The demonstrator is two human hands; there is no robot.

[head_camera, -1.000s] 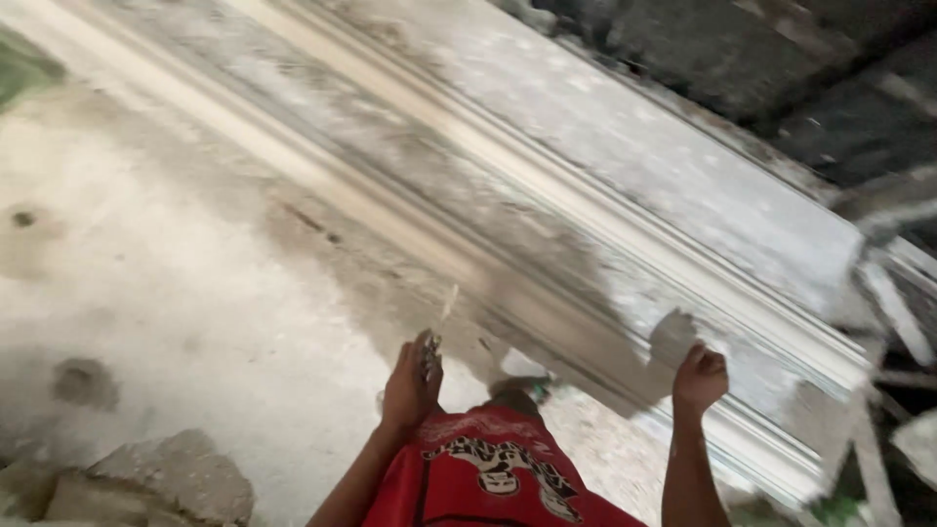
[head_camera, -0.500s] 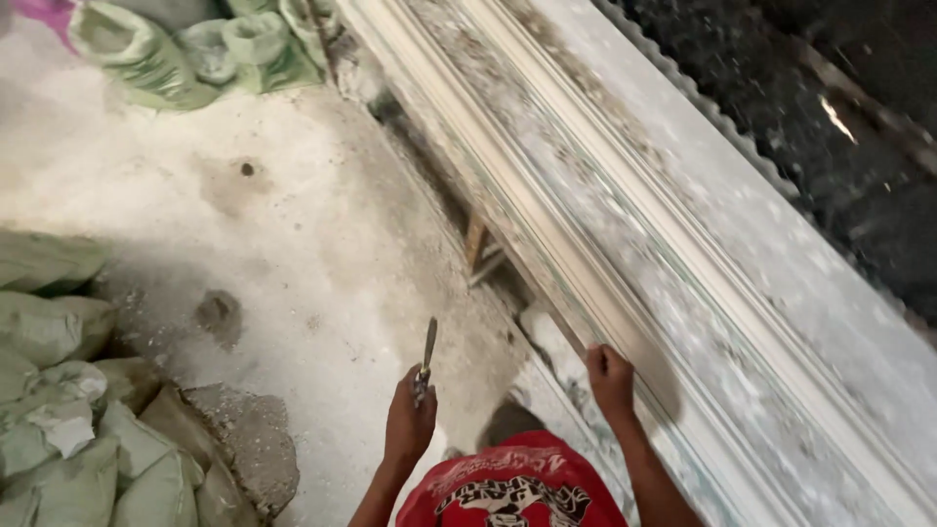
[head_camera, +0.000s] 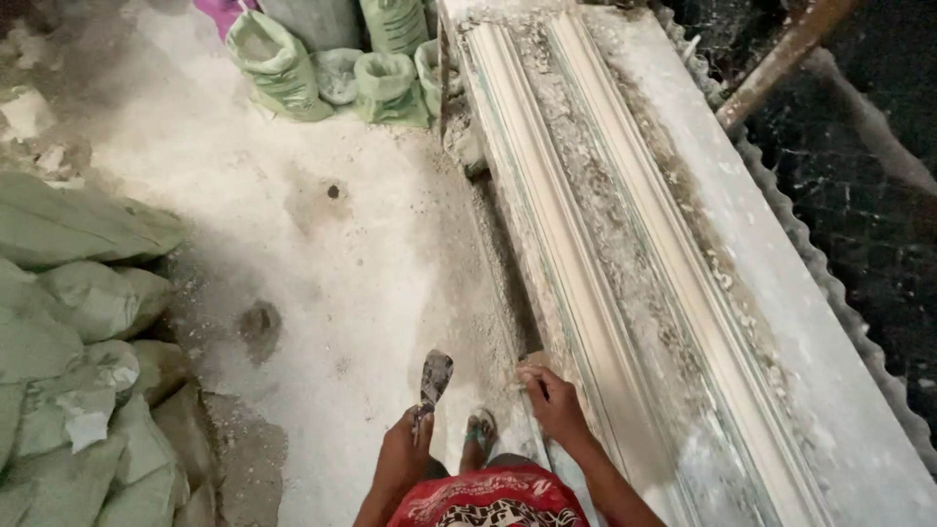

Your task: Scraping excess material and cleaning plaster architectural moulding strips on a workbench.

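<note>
Several green sacks (head_camera: pixel 278 63) stand open-mouthed at the far end of the floor (head_camera: pixel 322 254), and what fills them I cannot make out from above; more stuffed sacks (head_camera: pixel 73 322) lie piled along my left, closed, some cut off by the frame's edge. Seen from my head, my left hand (head_camera: pixel 405 451) is closed around the handle of a putty knife (head_camera: pixel 432 383), its plaster-caked blade pointing up and away from me over the floor. My right hand (head_camera: pixel 553 400) rests on the near edge of the long white moulding (head_camera: pixel 605 254), fingers bent and touching the plaster, holding nothing. The moulding runs from beside me to the far sacks, lying on a dusty bench (head_camera: pixel 781 293) whose near end leaves the picture. One foot in a sandal (head_camera: pixel 480 431) shows between my hands; my red shirt (head_camera: pixel 488 498) hides the rest of me. A rusty pole (head_camera: pixel 781 60) slants across the dark upper right corner, where little else can be read.
</note>
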